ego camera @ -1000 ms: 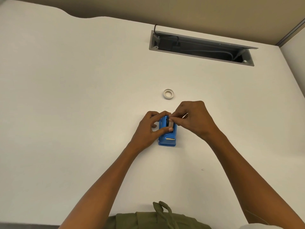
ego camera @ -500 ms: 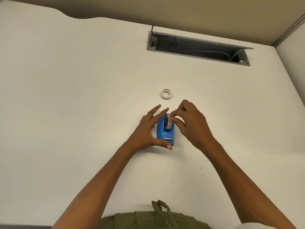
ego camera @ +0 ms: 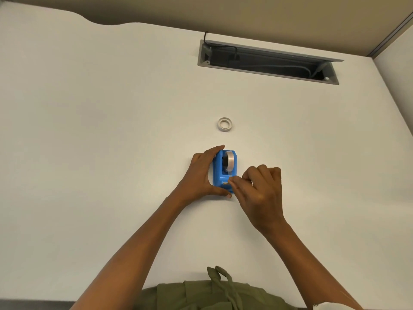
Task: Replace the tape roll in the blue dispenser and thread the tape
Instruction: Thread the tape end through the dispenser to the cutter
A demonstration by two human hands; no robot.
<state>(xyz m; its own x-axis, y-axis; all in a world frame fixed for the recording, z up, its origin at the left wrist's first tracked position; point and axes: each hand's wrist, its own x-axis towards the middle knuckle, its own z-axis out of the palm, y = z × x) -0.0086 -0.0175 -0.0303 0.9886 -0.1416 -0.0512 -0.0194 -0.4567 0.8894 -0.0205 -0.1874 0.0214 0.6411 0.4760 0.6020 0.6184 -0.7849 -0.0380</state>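
Mid-desk, your left hand (ego camera: 201,175) grips the small blue plastic tape dispenser (ego camera: 224,170) holding a clear tape roll (ego camera: 230,161); your right hand (ego camera: 260,189) pinches tape at its near-end cutter.

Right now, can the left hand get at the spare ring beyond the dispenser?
Probably yes, once freed. The left hand grips the dispenser, and the ring lies flat on bare desk beyond it, with nothing between. The right hand is at the cutter end, out of that path.
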